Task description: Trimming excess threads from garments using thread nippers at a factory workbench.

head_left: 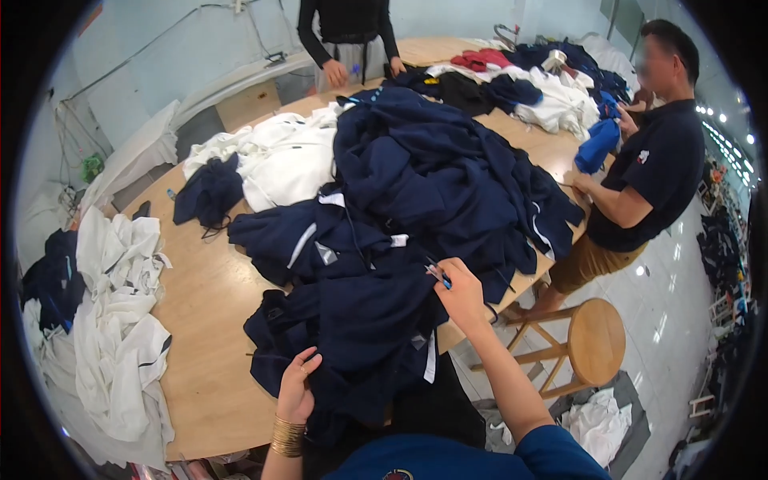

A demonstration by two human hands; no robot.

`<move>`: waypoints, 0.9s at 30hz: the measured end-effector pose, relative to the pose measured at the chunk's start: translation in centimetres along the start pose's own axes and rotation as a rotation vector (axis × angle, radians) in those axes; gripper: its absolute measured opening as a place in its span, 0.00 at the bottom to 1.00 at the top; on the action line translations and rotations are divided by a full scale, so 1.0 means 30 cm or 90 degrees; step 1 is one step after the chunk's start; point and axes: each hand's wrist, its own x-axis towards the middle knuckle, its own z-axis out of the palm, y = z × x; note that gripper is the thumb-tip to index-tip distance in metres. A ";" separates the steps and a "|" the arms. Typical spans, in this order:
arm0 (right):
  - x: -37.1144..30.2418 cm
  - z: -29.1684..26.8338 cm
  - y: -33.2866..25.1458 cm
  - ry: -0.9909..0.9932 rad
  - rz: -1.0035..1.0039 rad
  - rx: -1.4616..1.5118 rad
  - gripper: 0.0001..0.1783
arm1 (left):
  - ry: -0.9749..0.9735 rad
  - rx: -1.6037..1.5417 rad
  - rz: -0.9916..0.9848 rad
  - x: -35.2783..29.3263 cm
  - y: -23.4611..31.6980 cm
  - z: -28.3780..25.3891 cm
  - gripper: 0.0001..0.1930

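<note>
A navy garment (360, 332) lies across the near edge of the wooden table and hangs toward my lap. My left hand (297, 390), with gold bangles at the wrist, is closed on its left edge. My right hand (462, 294) grips small thread snips (438, 274) with a bit of blue on them. Their tips point up and left, over the garment's right side. Just beyond, a large heap of navy garments (432, 172) with white labels and cords covers the middle of the table.
White garments (288, 156) lie left of the heap, and more white cloth (120, 320) hangs along the left edge. Across the table (200, 336) stands a person in black (348, 40). At right, another person (640, 176) handles blue cloth (598, 144) behind a wooden stool (596, 342).
</note>
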 end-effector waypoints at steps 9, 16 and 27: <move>-0.055 -0.074 -0.061 -0.002 0.026 -0.031 0.13 | 0.043 0.085 0.126 -0.041 -0.036 0.040 0.19; -0.113 -0.120 -0.061 0.012 0.002 -0.019 0.14 | 0.056 0.269 0.100 -0.052 -0.029 -0.021 0.13; -0.136 -0.115 -0.144 -0.025 -0.049 0.030 0.15 | -0.021 0.277 -0.002 0.010 -0.031 -0.006 0.13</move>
